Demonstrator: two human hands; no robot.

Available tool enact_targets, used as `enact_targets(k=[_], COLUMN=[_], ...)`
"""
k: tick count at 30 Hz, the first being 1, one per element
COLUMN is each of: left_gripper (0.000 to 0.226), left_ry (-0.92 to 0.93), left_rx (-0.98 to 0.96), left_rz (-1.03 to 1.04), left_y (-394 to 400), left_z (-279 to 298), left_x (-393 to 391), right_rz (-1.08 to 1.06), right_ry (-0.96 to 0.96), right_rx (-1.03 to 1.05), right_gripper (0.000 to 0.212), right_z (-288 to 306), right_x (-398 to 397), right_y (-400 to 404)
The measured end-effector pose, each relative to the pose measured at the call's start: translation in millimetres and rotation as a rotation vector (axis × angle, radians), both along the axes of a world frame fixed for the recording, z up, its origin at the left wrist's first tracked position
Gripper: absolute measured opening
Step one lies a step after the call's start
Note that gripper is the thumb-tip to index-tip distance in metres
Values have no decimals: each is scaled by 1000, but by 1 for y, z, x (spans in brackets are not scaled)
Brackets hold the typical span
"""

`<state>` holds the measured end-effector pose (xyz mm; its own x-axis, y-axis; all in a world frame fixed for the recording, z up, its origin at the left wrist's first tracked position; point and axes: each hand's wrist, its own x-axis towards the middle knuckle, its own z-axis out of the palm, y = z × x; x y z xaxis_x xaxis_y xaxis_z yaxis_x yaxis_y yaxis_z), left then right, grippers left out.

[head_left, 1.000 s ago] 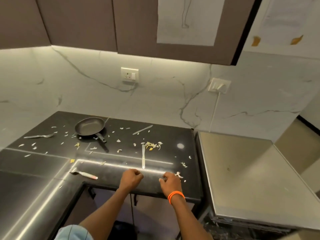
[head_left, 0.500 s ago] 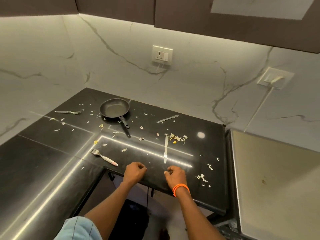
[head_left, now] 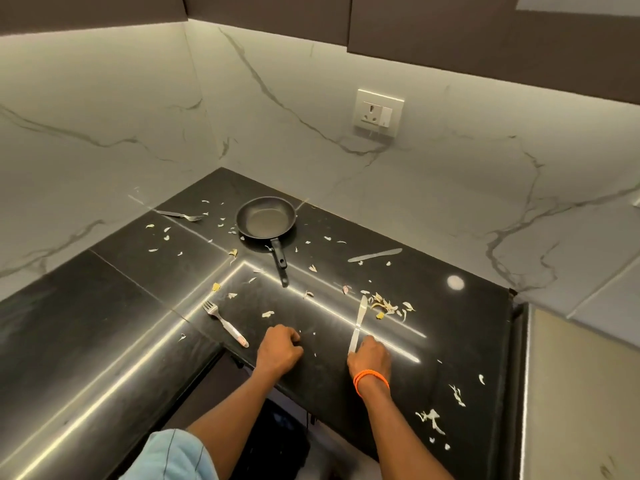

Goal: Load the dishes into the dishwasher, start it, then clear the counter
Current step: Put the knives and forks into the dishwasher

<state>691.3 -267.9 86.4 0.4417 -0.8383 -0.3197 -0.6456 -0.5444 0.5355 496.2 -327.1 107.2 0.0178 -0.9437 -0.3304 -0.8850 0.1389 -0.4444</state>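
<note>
while both hands sit at the worktop's front edge: the dishes lie spread over the black worktop [head_left: 104, 327]
left hand [head_left: 280, 348]: fingers curled into a fist, holding nothing, resting on the worktop near the front edge
right hand [head_left: 369, 356]: fingers curled down at the handle end of the near knife; whether they grip it i cannot tell
near knife [head_left: 358, 320]: flat on the worktop, tip pointing to the wall
far knife [head_left: 374, 255]: lying flat near the back wall, well apart from the hands
pan [head_left: 266, 219]: upright in the corner, handle pointing to the person
near fork [head_left: 225, 323]: just left of the left hand, not touching it
far fork [head_left: 180, 215]: left of the pan, by the wall
scraps [head_left: 388, 305]: pale peelings scattered across the worktop, thickest beside the near knife
wristband [head_left: 371, 378]: orange, on the right wrist
socket [head_left: 379, 113]: on the marble wall above
</note>
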Motion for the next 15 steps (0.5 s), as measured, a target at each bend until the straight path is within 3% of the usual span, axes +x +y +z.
enact_targets(k=[7,15], left_gripper=[17,8], left_ry=[-148,-173], left_rx=[5,-10], left_rz=[59,17], left_y=[-6,-51], left_z=[-12,-12], left_x=[6,13], right_rz=[-73,-186], right_ry=[28,33], right_rx=[14,131], right_gripper=[31,32], right_z=[-6,-3], right_x=[25,27], right_y=[-32,-48])
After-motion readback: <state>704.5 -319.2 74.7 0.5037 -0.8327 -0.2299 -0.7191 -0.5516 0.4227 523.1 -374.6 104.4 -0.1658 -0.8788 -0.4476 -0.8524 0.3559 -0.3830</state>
